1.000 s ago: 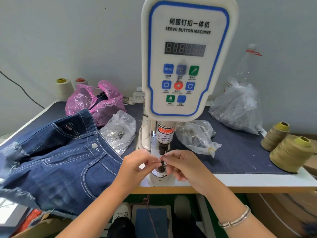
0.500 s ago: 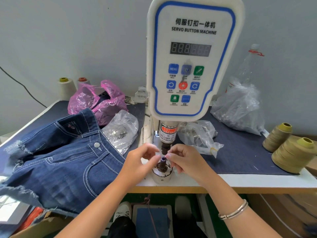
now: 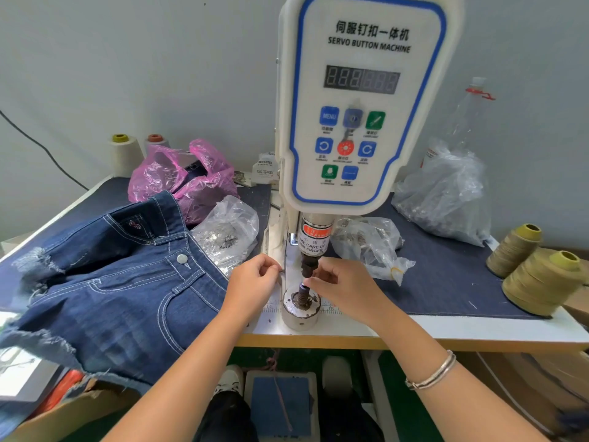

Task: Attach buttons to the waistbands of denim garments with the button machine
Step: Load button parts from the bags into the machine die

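The white servo button machine (image 3: 366,100) stands at the table's middle, its dark upper punch (image 3: 308,266) above the round lower die (image 3: 301,309) with a purple-tipped post. My right hand (image 3: 342,287) has its curled fingertips pinched at the punch's lower end, on a small button part that is mostly hidden. Just left of the die, my left hand (image 3: 253,282) is curled and pinches a thin small metal piece. Dark blue denim shorts (image 3: 111,282) lie on the left, a silver button (image 3: 182,258) on the waistband.
Clear bags of metal parts (image 3: 228,234) (image 3: 369,244) (image 3: 446,199) flank the machine, with a pink bag (image 3: 181,177) behind the shorts. Thread cones (image 3: 538,279) stand at the right edge, two more (image 3: 124,154) at the back left. A foot pedal (image 3: 280,406) lies under the table.
My left hand has drawn away to the left of the die. My right hand's fingertips have risen from the lower post to the upper punch. The view has moved closer.
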The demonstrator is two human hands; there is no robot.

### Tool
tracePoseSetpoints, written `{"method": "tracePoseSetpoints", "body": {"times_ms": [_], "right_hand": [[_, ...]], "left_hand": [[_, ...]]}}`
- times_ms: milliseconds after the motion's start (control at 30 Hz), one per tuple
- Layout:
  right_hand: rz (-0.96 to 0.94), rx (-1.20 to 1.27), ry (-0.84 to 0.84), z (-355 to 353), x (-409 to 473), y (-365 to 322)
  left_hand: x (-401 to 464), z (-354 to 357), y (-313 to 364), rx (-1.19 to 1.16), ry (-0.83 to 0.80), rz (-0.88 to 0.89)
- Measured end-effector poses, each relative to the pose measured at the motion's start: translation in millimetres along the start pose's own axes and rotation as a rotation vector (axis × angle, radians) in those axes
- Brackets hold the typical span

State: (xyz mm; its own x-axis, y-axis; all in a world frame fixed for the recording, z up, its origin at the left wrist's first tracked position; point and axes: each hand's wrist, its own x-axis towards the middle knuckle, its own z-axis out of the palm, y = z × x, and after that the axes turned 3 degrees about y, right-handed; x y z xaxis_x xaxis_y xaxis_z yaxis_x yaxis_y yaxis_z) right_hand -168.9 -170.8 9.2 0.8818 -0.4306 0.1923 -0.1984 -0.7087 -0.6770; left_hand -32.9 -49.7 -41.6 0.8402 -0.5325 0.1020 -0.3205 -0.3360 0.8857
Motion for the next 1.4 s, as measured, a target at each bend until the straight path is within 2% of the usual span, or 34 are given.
{"method": "tracePoseSetpoints", "body": {"times_ms": [367,533,833,900,967,1033,1100,1233,1400], "right_hand": [[-0.062,-0.147,-0.01,-4.4,0.4,-1.3],[-0.066,-0.076,0.047,-2.3,-5.4,-0.4],[-0.111,-0.012,0.049,-7.1,-11.0,5.0],[-0.081,-0.001,0.129,-17.4,-7.9,8.9],[0.01,0.018,0.285,-35.4,0.1,15.5],[0.12,-0.139,0.378,-55.3,12.6,24.4],[0.224,-0.442,0.286,-68.6,27.2,34.6],[0.365,-0.87,-0.079,-70.3,47.8,43.4],[0.411,-1.02,-0.246,-56.9,68.9,48.0]], "left_hand": [[-2.2,-0.2,-0.1,0.037,0.005,0.022],[-1.7,0.2,-0.4,0.044,0.014,0.018],[-1.0,1.1,-1.5,0.048,0.019,0.011],[-0.4,1.3,-2.0,0.044,0.017,0.009],[0.4,1.7,-2.5,0.043,0.018,0.008],[0.8,2.1,-2.2,0.044,0.023,0.004],[0.8,2.6,-1.6,0.047,0.027,-0.003],[0.2,2.4,-0.5,0.043,0.031,-0.008],[-1.9,2.0,0.1,0.045,0.029,0.0]]}}
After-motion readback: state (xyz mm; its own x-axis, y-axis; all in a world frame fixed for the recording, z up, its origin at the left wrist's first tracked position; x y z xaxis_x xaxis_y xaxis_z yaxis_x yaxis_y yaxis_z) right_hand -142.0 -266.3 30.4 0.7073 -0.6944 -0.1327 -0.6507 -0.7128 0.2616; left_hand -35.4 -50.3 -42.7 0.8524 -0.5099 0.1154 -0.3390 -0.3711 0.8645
